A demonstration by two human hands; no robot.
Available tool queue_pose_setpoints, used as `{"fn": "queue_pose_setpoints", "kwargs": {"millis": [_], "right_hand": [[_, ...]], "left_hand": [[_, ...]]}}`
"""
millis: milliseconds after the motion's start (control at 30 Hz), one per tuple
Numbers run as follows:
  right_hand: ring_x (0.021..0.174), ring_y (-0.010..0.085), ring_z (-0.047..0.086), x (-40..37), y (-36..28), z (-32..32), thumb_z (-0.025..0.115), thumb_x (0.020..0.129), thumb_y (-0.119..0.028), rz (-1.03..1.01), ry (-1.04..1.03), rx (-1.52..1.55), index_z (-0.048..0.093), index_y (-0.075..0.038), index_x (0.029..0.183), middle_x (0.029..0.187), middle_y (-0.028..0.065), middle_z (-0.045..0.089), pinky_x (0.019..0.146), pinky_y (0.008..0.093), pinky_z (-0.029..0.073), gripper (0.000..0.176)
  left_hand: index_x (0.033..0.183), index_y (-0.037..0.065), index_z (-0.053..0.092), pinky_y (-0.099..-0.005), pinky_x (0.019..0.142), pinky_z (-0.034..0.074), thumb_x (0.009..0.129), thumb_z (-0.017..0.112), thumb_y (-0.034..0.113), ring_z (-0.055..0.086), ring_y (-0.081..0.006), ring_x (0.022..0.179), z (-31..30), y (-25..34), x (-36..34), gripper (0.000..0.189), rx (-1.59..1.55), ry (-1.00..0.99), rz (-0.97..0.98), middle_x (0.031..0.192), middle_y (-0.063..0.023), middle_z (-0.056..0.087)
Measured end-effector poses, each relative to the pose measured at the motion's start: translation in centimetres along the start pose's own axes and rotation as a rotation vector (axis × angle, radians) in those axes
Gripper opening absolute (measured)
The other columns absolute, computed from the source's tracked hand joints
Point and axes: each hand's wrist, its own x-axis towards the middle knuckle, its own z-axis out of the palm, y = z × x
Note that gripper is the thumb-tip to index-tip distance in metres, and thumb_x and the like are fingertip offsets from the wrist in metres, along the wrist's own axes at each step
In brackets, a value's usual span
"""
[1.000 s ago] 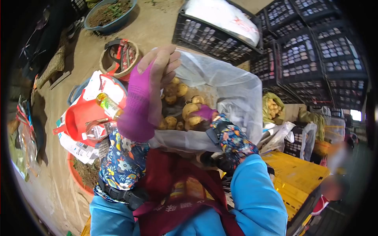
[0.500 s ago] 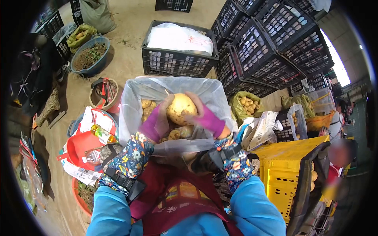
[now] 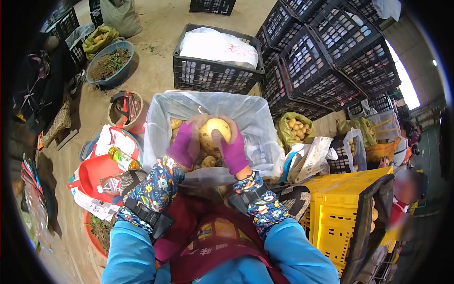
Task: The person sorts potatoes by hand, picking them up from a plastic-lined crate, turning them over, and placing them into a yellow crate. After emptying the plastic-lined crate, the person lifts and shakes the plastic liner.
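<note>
Between my two hands is a large, round, yellow potato [image 3: 213, 135] with brown specks, held above a crate lined with clear plastic [image 3: 257, 120]. My left hand [image 3: 188, 142], in a purple glove with the fingers bare, wraps its left side. My right hand [image 3: 231, 146], gloved alike, grips its right side, with the thumb across the front. More potatoes [image 3: 208, 162] lie below in the liner, partly hidden by my hands. A thin pale strand [image 3: 201, 110] shows just behind the potato.
A black crate [image 3: 215, 75] holding a white bag stands beyond. Stacked black crates [image 3: 307, 61] rise at right, beside a green sack of potatoes [image 3: 298, 128] and a yellow crate [image 3: 333, 213]. To the left are a red scoop [image 3: 92, 177], a bottle [image 3: 124, 158] and a blue basin [image 3: 109, 64].
My right hand has moved left and closer round the potato, its thumb now across the front. The potato has turned slightly between my hands.
</note>
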Motion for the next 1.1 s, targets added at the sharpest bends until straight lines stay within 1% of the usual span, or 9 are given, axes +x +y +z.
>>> {"fn": "queue_pose_setpoints", "kwargs": {"millis": [133,300,500,600,667,733,833,1000,1100], "right_hand": [[0.107,0.023,0.063,0.1,-0.5,-1.6,0.067,0.09,-0.029,0.218,-0.116,0.302,0.057,-0.001,0.123,0.117,0.0129,0.064,0.095,0.0341,0.048,0.045],[0.11,0.0199,0.063,1.1,-0.7,-4.7,0.065,0.092,-0.023,0.758,-0.243,1.317,0.05,0.001,0.129,0.117,0.0117,0.064,0.097,0.0331,0.05,0.047],[0.108,0.0255,0.063,-0.1,5.0,-5.8,0.085,0.074,-0.015,0.736,-0.623,1.265,0.036,-0.008,0.141,0.124,0.0119,0.06,0.089,0.0371,0.055,0.083],[0.104,0.0295,0.065,0.1,4.0,-4.8,0.077,0.083,-0.031,0.451,-0.566,0.855,0.039,-0.013,0.142,0.124,0.0131,0.06,0.085,0.0388,0.055,0.072],[0.098,0.031,0.066,0.6,1.4,-4.6,0.059,0.089,-0.049,0.516,-0.559,0.788,0.043,-0.013,0.139,0.12,0.0151,0.061,0.075,0.0369,0.054,0.063],[0.085,0.0311,0.068,1.5,-2.0,-5.5,0.033,0.093,-0.07,1.008,-0.575,1.105,0.05,-0.009,0.133,0.111,0.0181,0.064,0.057,0.0321,0.052,0.075],[0.089,0.0301,0.07,1.1,0.5,-5.0,0.051,0.088,-0.067,0.34,-0.409,-0.184,0.051,-0.008,0.132,0.11,0.0185,0.067,0.073,0.0378,0.053,0.074],[0.094,0.0373,0.065,0.8,-4.8,-2.5,0.064,0.087,-0.038,-0.079,0.04,-0.545,0.053,-0.005,0.128,0.106,0.0171,0.067,0.082,0.0422,0.052,0.054],[0.099,0.0284,0.068,1.7,-1.7,-3.8,0.062,0.093,-0.031,0.17,-0.185,-0.698,0.053,-0.004,0.128,0.109,0.0161,0.067,0.085,0.0348,0.052,0.045]], "left_hand": [[0.119,0.003,0.057,-0.0425,0.093,0.049,0.066,0.075,0.005,0.06,-0.0403,0.107,-0.7,1.1,0.0,0.056,-0.06,-0.086,-0.009,0.108,-0.0197,0.065],[0.127,0.001,0.055,-0.0342,0.092,0.048,0.095,0.051,0.033,0.06,-0.0232,0.105,-0.4,0.5,0.4,0.046,-0.17,-0.08,-0.187,0.113,-0.0113,0.064],[0.148,0.005,0.034,-0.0313,0.099,0.046,0.089,0.068,0.028,0.054,-0.0173,0.119,0.3,4.0,1.7,0.072,-0.219,-0.082,-0.124,0.134,-0.0109,0.052],[0.148,0.007,0.035,-0.0333,0.099,0.047,0.083,0.074,0.02,0.054,-0.02,0.122,0.5,4.2,1.3,0.077,-0.589,-0.443,-0.308,0.138,-0.0124,0.052],[0.145,0.007,0.037,-0.0349,0.098,0.049,0.088,0.069,0.027,0.057,-0.0218,0.12,0.5,4.5,1.2,0.069,-0.813,-0.32,-0.504,0.137,-0.0138,0.053],[0.142,0.005,0.041,-0.0361,0.096,0.051,0.092,0.063,0.034,0.061,-0.0232,0.115,0.3,4.7,1.5,0.062,-1.041,-0.226,-0.63,0.134,-0.0146,0.056],[0.132,0.003,0.05,-0.0365,0.09,0.054,0.099,0.047,0.05,0.067,-0.024,0.103,0.2,3.4,1.5,0.058,-1.255,-0.126,-0.677,0.122,-0.0151,0.064],[0.129,0.005,0.054,-0.0324,0.084,0.055,0.098,0.049,0.05,0.067,-0.021,0.1,0.3,5.0,1.0,0.055,-1.199,-0.096,-0.72,0.116,-0.0122,0.067],[0.128,0.005,0.055,-0.0303,0.08,0.054,0.098,0.049,0.05,0.068,-0.0191,0.096,1.1,4.2,0.5,0.055,-1.081,-0.04,-0.668,0.112,-0.0095,0.068]]}}
